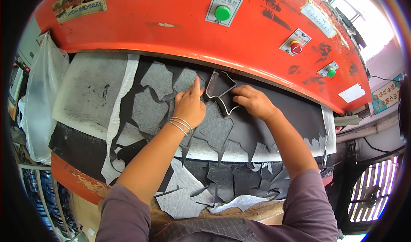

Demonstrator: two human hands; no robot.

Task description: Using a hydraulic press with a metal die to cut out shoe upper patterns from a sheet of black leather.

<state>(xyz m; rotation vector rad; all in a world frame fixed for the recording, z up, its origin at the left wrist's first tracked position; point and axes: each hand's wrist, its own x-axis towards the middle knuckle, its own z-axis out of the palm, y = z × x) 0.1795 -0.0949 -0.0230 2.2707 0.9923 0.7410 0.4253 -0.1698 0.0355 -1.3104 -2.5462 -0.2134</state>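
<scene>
A metal cutting die [211,84], an open outline of steel strip with a crossbar, stands on a dark grey leather-like sheet [282,113]. My right hand [256,103] pinches the die's right side between thumb and fingers. My left hand [190,107] lies just left of the die with its index finger stretched out away from me; nothing shows in its grasp, though its fingertips partly hide the surface below. Several shaped holes in the sheet, left of the die and below it, show a lighter grey layer [150,109] underneath.
The orange press beam [171,32] spans the far side, with green buttons [222,13] and a red knob [296,47]. Dark offcuts [239,182] and a pale scrap [182,195] lie at the near edge. A translucent bag [40,100] hangs on the left.
</scene>
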